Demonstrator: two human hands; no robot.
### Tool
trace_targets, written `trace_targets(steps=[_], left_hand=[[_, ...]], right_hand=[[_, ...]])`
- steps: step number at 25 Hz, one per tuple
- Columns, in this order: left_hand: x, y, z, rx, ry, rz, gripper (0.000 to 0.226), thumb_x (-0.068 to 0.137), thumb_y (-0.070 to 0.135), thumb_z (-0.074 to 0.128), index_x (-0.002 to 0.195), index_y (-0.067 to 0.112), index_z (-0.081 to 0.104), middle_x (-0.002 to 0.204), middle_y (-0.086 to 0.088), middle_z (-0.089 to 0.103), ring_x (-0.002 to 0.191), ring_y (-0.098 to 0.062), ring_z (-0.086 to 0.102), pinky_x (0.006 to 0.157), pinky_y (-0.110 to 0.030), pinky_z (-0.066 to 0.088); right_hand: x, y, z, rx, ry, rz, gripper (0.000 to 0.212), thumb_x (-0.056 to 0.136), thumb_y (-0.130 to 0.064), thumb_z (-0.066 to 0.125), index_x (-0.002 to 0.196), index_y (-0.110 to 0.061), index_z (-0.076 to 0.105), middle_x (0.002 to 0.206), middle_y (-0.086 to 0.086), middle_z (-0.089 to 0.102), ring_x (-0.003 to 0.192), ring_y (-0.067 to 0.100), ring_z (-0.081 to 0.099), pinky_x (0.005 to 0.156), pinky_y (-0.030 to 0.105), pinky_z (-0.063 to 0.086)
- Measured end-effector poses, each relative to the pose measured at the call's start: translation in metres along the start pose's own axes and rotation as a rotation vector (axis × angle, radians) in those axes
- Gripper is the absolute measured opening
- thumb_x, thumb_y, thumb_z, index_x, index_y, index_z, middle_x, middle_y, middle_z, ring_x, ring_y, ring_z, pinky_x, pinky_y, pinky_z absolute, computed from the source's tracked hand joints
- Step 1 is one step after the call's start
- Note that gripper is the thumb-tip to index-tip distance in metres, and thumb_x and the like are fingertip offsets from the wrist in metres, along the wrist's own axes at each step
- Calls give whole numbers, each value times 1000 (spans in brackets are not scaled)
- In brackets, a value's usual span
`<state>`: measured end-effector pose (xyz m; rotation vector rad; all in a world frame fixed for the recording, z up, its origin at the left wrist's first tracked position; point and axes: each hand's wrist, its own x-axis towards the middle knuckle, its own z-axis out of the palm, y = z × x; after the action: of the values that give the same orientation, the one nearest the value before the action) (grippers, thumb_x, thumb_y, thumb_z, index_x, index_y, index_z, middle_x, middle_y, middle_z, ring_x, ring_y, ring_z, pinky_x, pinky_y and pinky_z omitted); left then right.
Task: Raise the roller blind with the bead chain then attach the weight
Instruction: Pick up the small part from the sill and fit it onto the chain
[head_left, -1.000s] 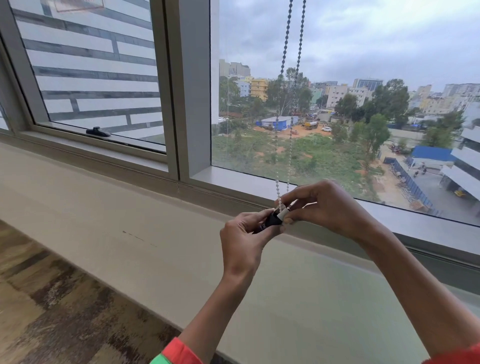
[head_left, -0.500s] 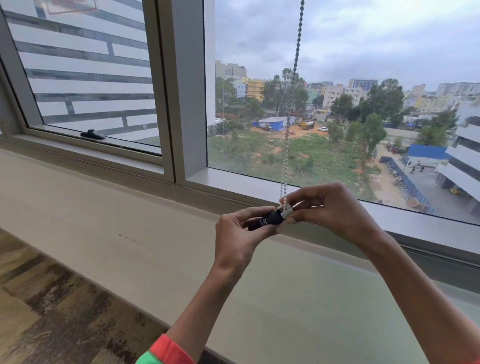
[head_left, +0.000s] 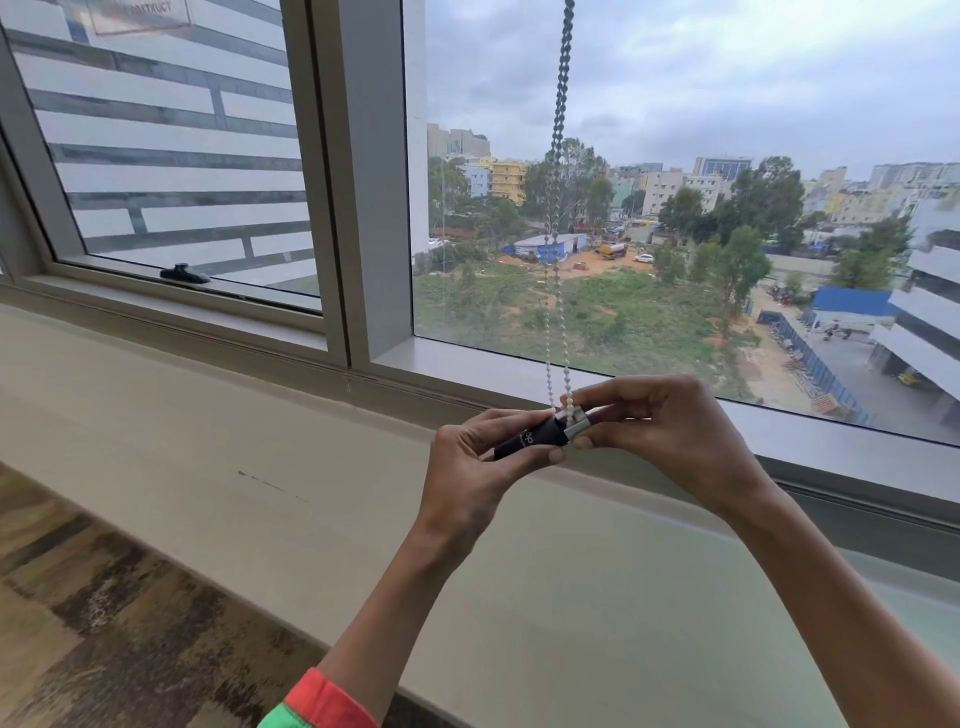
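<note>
The bead chain (head_left: 557, 218) hangs as a loop from above the frame down to my hands in front of the window. A small black weight (head_left: 535, 437) with a silver end lies almost level between my hands. My left hand (head_left: 480, 457) pinches its black body. My right hand (head_left: 670, 436) holds the silver end, where the bottom of the chain loop meets it. The roller blind itself is out of view above.
A wide pale sill (head_left: 260, 467) runs below the window frame (head_left: 358, 182). A black window latch (head_left: 184, 274) sits on the left pane's lower frame. Patterned carpet (head_left: 104, 623) lies at lower left.
The weight has tipped from slanted to nearly level, and my hands have shifted slightly right. The chain's two strands show side by side again at the bottom.
</note>
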<state>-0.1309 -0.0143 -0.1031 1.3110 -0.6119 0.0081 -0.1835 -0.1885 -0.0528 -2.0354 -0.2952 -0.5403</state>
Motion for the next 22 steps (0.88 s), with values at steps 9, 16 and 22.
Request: trace_targets(steps=[9,16,22], left_hand=[[-4,1,13,-70,-40,-79,26,65,-6,78,87,7,76,67,4,74,55,-6,60,53,-14,45],[-5,-29,14,-193,-1,-320,24,71,0,75,90,14,73,78,-4,72,67,-14,65,67,-28,58],[-6,-47,13,-8,12,-316,20,71,1,76,84,15,75,72,-17,69,63,-21,60,66,-19,52]], right_hand=[[-4,2,-14,-129,-68,18,32,66,-4,80,94,-20,75,92,-2,76,86,3,70,80,17,53],[0,35,4,-106,-67,79,42,68,-1,79,108,-11,70,101,8,74,93,5,70,86,21,53],[0,53,15,-156,-96,80,45,68,4,77,108,-15,69,96,8,75,85,6,71,82,28,56]])
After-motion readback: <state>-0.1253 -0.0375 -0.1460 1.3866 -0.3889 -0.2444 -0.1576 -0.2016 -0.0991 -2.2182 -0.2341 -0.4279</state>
